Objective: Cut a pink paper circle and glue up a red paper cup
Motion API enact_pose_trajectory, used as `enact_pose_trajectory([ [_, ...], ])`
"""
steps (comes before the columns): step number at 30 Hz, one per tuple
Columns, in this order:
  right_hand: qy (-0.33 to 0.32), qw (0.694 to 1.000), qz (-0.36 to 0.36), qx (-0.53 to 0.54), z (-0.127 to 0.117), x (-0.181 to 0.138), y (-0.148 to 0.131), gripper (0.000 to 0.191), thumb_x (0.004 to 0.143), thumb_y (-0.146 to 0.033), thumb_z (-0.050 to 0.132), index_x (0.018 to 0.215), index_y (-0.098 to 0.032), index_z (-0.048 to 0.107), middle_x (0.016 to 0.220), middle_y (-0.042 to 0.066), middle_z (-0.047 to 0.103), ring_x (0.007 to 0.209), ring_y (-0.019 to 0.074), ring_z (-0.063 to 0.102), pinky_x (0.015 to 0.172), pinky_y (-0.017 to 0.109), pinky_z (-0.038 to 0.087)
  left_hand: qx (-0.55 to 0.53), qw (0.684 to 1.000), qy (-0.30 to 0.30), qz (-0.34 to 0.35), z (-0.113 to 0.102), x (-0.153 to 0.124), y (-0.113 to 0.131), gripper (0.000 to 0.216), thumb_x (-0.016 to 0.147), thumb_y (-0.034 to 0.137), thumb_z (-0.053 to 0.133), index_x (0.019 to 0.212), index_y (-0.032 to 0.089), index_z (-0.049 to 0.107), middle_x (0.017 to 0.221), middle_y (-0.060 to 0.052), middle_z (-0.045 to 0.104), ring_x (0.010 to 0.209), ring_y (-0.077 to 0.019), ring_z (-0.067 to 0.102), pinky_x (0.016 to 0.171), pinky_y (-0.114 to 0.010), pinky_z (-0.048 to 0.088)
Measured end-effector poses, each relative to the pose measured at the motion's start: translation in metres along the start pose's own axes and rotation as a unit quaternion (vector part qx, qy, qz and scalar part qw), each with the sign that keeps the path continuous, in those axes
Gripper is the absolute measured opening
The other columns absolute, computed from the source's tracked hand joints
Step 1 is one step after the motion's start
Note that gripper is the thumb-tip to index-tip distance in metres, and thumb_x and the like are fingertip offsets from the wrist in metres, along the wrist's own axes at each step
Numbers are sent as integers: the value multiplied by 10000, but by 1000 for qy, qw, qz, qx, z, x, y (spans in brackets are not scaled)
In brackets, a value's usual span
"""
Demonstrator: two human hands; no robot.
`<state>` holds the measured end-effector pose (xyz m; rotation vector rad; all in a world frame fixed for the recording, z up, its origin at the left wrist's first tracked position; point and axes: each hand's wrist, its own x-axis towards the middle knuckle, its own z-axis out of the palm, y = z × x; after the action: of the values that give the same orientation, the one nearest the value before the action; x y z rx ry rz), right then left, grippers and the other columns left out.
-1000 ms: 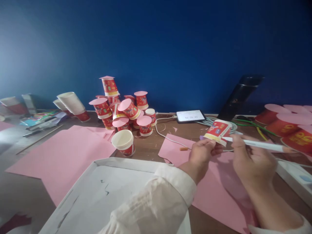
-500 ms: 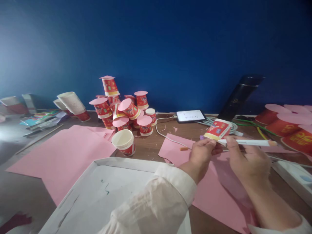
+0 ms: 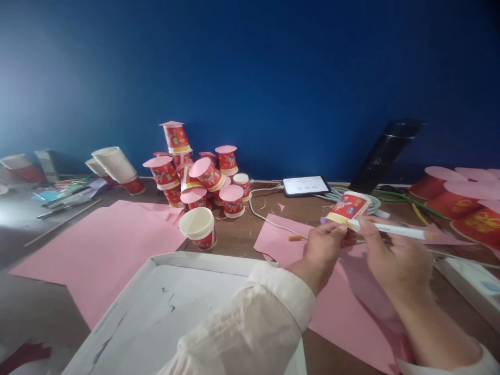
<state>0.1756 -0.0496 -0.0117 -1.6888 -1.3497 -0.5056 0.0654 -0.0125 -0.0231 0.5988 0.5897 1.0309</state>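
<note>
My left hand (image 3: 322,247) is closed on the rim side of a red paper cup (image 3: 349,205), which is tilted with its yellow band towards me. In my right hand (image 3: 400,258) is a white marker (image 3: 398,229), pinched between thumb and fingers. The marker's tip meets or nearly meets the cup at its yellow band, beside my left thumb; exact contact is hard to see. Below both hands lies a pink sheet (image 3: 339,307) of paper. A small orange cap (image 3: 295,238) rests left of my left hand.
Pink-topped red cups (image 3: 207,174) are piled at the back, with a nested cup stack (image 3: 197,226) in front. A white tray (image 3: 172,259) sits before me. A phone (image 3: 305,185) showing a timer, cables and a black flask (image 3: 385,153) stand behind; more red cups (image 3: 453,195) are at right.
The marker's rear end has dropped a little and shifted slightly left, with my right fingers moving along. My left hand and the cup stay almost in place.
</note>
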Motion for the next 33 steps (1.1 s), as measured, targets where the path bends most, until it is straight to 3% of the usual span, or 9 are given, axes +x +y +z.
enact_pose_trajectory([
  [5,0,1000,-4,9,1,1,-1,614,952,-690,469,925,-197,834,885,144,831,916,321,790,787,391,572,4,1000,-2,-8,1,0,1,236,774,319,855,766,116,736,773,-69,689,719,-162,638,984,-439,526],
  [12,10,998,58,-7,-4,2,0,627,954,-683,448,998,-188,830,924,155,832,997,374,786,839,455,569,-5,999,18,-28,1,1,1,148,833,236,786,782,106,737,757,-66,697,664,-142,633,930,-392,529],
  [17,24,999,21,-22,1,-1,2,687,951,-725,426,955,-176,838,848,158,825,890,366,797,767,435,573,-6,1000,10,-13,0,1,1,159,821,260,796,775,118,739,745,-55,700,688,-148,651,934,-387,545],
  [24,17,1000,-7,-13,2,-1,2,652,972,-701,439,965,-183,835,916,147,836,931,344,804,763,400,575,17,1000,0,-12,1,0,3,129,825,227,770,757,124,736,729,-55,698,702,-154,649,944,-398,552],
  [33,5,1000,20,-10,0,-1,-1,645,958,-713,432,946,-205,829,935,147,837,964,355,799,786,424,582,45,999,21,-10,5,-2,2,171,858,173,695,692,136,714,728,-62,678,743,-176,645,970,-434,547],
])
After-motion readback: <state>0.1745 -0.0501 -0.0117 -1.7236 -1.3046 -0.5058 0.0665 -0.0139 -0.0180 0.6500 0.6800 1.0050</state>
